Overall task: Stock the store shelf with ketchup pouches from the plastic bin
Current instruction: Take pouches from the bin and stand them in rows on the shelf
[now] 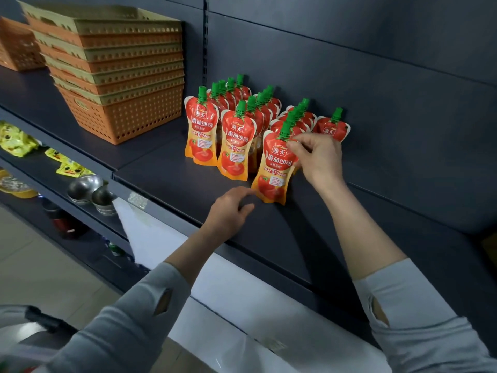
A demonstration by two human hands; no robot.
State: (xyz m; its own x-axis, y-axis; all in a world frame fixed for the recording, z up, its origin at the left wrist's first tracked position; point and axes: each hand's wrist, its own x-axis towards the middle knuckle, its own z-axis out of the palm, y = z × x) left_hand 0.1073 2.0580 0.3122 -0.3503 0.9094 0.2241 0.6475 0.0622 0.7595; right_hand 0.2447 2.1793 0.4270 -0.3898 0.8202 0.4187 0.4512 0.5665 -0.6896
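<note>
Several red ketchup pouches with green caps stand in rows on the dark shelf [166, 173]. The front pouch of the third row [274, 170] stands upright, and my right hand [317, 157] pinches its upper right edge just below the cap. My left hand [231, 208] rests on the shelf, fingers curled, its fingertips at the pouch's lower left corner. A lone pouch [332, 127] stands behind my right hand. Two other front pouches [201, 133] [236, 146] stand to the left. The plastic bin is not clearly in view.
A stack of orange and beige perforated baskets [118, 71] sits on the shelf left of the pouches. Lower shelves at left hold yellow packets [16, 141] and metal bowls [86, 188]. White price strips [166, 238] run along the shelf fronts.
</note>
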